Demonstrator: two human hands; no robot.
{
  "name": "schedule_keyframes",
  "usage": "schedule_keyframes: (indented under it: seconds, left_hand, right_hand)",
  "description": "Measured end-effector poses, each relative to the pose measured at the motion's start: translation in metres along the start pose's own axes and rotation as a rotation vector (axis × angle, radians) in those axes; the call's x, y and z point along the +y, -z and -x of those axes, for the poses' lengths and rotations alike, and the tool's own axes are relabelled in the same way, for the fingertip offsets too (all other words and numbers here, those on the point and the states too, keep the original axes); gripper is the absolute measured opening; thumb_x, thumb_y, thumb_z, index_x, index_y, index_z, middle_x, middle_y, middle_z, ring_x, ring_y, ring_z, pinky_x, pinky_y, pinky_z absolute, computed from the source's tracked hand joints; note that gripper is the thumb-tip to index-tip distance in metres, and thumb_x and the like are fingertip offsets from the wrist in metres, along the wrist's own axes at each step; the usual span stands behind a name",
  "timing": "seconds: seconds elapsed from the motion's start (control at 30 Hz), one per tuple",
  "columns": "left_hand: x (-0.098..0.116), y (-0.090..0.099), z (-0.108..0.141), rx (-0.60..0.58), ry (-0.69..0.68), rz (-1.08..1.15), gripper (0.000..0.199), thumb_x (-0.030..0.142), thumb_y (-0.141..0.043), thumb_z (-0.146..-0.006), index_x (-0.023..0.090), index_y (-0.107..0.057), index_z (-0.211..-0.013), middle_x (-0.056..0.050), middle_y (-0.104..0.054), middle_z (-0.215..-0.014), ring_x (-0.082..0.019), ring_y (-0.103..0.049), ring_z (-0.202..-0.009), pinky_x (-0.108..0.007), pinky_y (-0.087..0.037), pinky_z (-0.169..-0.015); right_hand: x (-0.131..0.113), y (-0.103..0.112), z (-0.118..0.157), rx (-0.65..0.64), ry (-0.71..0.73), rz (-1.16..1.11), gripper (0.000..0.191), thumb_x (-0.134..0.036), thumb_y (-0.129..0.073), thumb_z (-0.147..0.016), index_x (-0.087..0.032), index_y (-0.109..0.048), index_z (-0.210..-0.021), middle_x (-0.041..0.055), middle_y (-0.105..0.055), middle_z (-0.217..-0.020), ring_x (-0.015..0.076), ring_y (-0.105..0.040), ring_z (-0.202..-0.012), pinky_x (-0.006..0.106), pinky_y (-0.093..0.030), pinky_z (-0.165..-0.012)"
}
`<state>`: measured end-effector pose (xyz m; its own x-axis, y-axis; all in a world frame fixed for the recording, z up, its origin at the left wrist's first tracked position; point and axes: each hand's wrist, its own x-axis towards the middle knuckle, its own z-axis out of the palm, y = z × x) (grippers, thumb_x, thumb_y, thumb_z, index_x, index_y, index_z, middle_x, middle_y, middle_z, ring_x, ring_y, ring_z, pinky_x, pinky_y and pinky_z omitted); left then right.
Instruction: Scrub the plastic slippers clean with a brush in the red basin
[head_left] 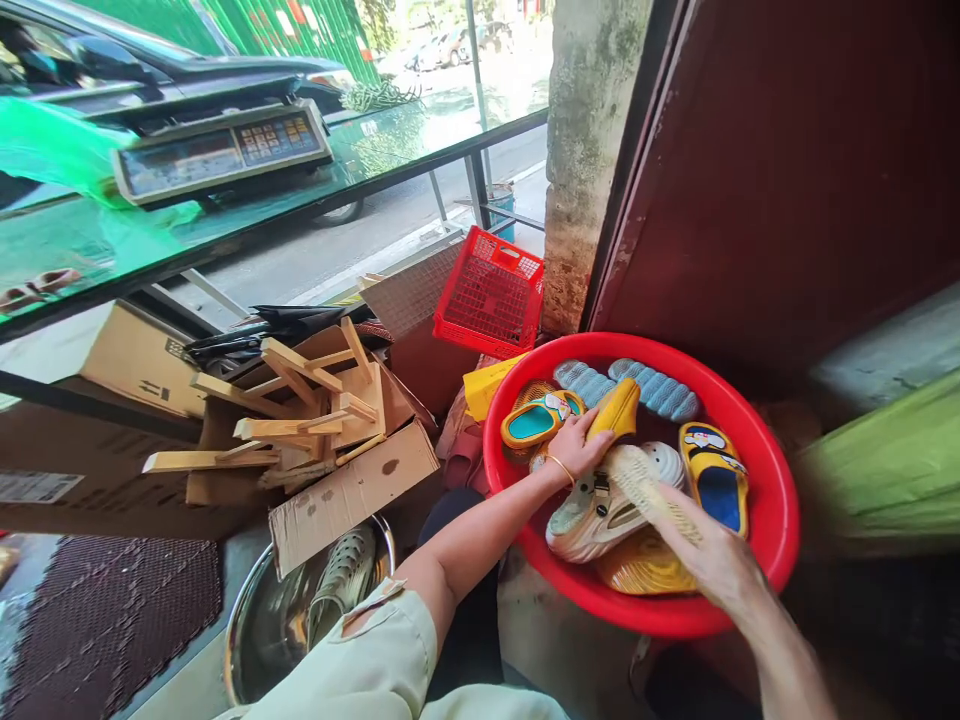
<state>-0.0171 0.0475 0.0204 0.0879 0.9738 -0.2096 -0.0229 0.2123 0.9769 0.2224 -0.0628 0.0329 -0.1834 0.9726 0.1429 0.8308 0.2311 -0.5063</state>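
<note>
My left hand (579,447), with a thin bracelet at the wrist, is closed on a yellow slipper (624,408) above the red basin (781,520). A pale scrub brush (637,482), smeared by motion, is gripped in my right hand (718,560), its head just below the slipper. Around them in the basin lie a yellow sandal with a teal insole (531,424), a yellow-and-blue sandal with a cartoon figure (716,475), blue ridged slippers (654,388) and a white clog (592,525). Under the brush and clog, a yellow sole (649,568) shows.
A steel bowl (244,620) with a grey-white shoe (345,575) stands at lower left. Wooden stools (315,400) are piled by cardboard boxes (142,365). Beyond are a red crate (491,295), a concrete pillar (596,130) and a scale (225,150) on a glass counter.
</note>
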Motion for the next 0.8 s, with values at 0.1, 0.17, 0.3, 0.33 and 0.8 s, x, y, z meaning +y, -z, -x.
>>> schedule_keyframes:
  seconds: [0.1, 0.17, 0.3, 0.33, 0.8]
  left_hand:
    - [-0.008, 0.006, -0.003, -0.122, -0.123, -0.494, 0.073, 0.053, -0.061, -0.089, 0.021, -0.049, -0.153, -0.014, -0.054, -0.152, -0.036, -0.045, -0.145, -0.049, -0.031, -0.123]
    - [-0.016, 0.008, -0.007, -0.257, -0.101, -0.748, 0.074, 0.053, -0.055, -0.093, 0.023, -0.037, -0.159, -0.012, -0.045, -0.161, -0.034, -0.043, -0.148, -0.05, -0.032, -0.124]
    - [-0.033, 0.006, -0.013, -0.359, -0.018, -0.921, 0.077, 0.049, -0.054, -0.096, 0.019, -0.03, -0.162, -0.016, -0.047, -0.159, -0.035, -0.05, -0.142, -0.048, -0.04, -0.119]
    - [-0.036, 0.004, -0.014, -0.362, 0.0, -0.908, 0.076, 0.048, -0.055, -0.096, 0.017, -0.031, -0.162, -0.017, -0.051, -0.155, -0.036, -0.054, -0.139, -0.047, -0.042, -0.117]
    - [-0.02, -0.001, -0.002, -0.134, -0.112, -0.7, 0.073, 0.028, -0.07, -0.074, 0.023, -0.054, -0.145, -0.01, -0.061, -0.142, -0.032, -0.055, -0.133, -0.048, -0.043, -0.116]
  right_hand:
    - [0.011, 0.009, -0.003, 0.136, -0.094, 0.097, 0.052, -0.048, -0.054, -0.097, -0.025, -0.06, -0.144, 0.0101, -0.076, -0.126, 0.0283, -0.078, -0.096, 0.034, -0.064, -0.075]
    - [0.006, 0.002, -0.007, 0.182, -0.09, 0.101, 0.055, -0.048, -0.05, -0.099, -0.021, -0.058, -0.147, 0.0131, -0.072, -0.133, 0.0303, -0.075, -0.107, 0.037, -0.062, -0.084]
    - [-0.018, -0.025, -0.017, 0.106, -0.064, 0.115, 0.056, -0.044, -0.043, -0.103, -0.018, -0.052, -0.151, 0.0162, -0.073, -0.127, 0.0312, -0.073, -0.11, 0.039, -0.059, -0.088]
    - [-0.023, -0.031, -0.019, 0.082, -0.062, 0.131, 0.055, -0.042, -0.041, -0.103, -0.018, -0.051, -0.152, 0.0162, -0.075, -0.121, 0.0304, -0.074, -0.105, 0.038, -0.059, -0.085]
    - [-0.009, -0.018, -0.024, 0.254, -0.22, 0.132, 0.063, -0.05, -0.045, -0.099, -0.014, -0.053, -0.15, 0.0209, -0.072, -0.123, 0.0346, -0.071, -0.103, 0.043, -0.057, -0.082]
